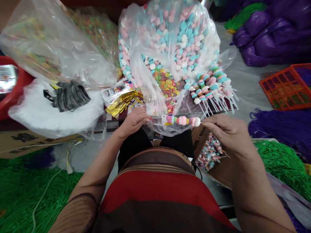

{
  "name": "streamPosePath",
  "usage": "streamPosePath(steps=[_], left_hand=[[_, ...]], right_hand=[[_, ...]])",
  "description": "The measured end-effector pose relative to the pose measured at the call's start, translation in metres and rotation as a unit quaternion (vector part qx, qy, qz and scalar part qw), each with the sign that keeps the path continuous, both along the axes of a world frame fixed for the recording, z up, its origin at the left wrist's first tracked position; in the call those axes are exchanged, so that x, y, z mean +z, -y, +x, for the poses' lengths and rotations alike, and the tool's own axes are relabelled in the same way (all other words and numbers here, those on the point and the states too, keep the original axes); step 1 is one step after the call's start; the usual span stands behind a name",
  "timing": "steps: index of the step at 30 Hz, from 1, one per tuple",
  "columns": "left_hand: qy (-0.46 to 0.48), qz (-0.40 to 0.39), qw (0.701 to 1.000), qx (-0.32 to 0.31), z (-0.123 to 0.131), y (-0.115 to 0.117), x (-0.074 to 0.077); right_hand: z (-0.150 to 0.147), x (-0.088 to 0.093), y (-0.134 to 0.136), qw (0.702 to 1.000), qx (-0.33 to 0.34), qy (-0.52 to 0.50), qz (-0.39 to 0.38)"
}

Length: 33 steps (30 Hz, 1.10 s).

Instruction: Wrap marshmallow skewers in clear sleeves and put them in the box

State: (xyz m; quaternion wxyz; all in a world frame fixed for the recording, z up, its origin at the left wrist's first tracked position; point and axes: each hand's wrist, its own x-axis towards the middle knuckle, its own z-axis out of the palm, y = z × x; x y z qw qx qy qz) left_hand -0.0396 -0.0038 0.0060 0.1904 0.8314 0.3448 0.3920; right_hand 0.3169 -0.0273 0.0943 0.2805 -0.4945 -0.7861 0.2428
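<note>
My right hand [225,129] pinches the stick end of a candy skewer [182,120] strung with pink, white and coloured sweets. At its far end the skewer sits partly inside a small clear printed bag [167,119], whose other end is pinched by my left hand [136,121]. Both hands are closed, held level above my lap. Beyond them lie a pile of unwrapped candy skewers [211,84] with white sticks, a bunch of gold twist ties [123,103] and a stack of flat printed bags [118,90].
A big clear bag of pink, blue and white sweets [187,38] and ring gummies [166,83] stand ahead. Grey gloves [70,96] lie on white plastic at left, near a red basin [14,84]. A box of wrapped skewers [210,153] sits low right; an orange crate [284,87] is beyond.
</note>
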Motion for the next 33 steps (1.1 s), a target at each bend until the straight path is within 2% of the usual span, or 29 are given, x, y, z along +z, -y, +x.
streamPosePath(steps=[3, 6, 9, 13, 17, 20, 25, 33], left_hand=[[-0.027, -0.007, 1.0, -0.001, 0.0, 0.0, 0.002], [-0.043, 0.013, 0.999, -0.014, 0.0, -0.001, 0.005], [-0.057, 0.03, 0.998, -0.025, 0.002, -0.001, 0.006], [-0.078, 0.013, 0.996, -0.036, 0.003, -0.001, 0.007], [-0.079, 0.019, 0.996, -0.02, 0.002, -0.002, 0.005], [-0.085, 0.029, 0.996, -0.008, 0.001, -0.004, 0.005], [-0.092, 0.012, 0.996, -0.007, -0.003, -0.006, 0.007], [-0.135, -0.04, 0.99, -0.024, 0.003, -0.006, 0.014]], right_hand=[[-0.001, -0.012, -0.004, 0.998, 0.001, 0.024, 0.051], [0.0, -0.023, -0.008, 0.998, 0.015, 0.007, 0.056], [0.0, -0.029, -0.012, 0.999, 0.01, -0.012, 0.029], [-0.003, -0.032, -0.01, 0.999, 0.012, -0.035, -0.024], [-0.004, -0.036, -0.004, 0.995, -0.014, -0.06, -0.079], [-0.003, -0.04, -0.003, 0.993, -0.023, -0.064, -0.092], [-0.002, -0.048, -0.007, 0.998, 0.019, -0.046, -0.045], [0.0, -0.054, -0.014, 0.998, 0.045, -0.028, 0.019]])
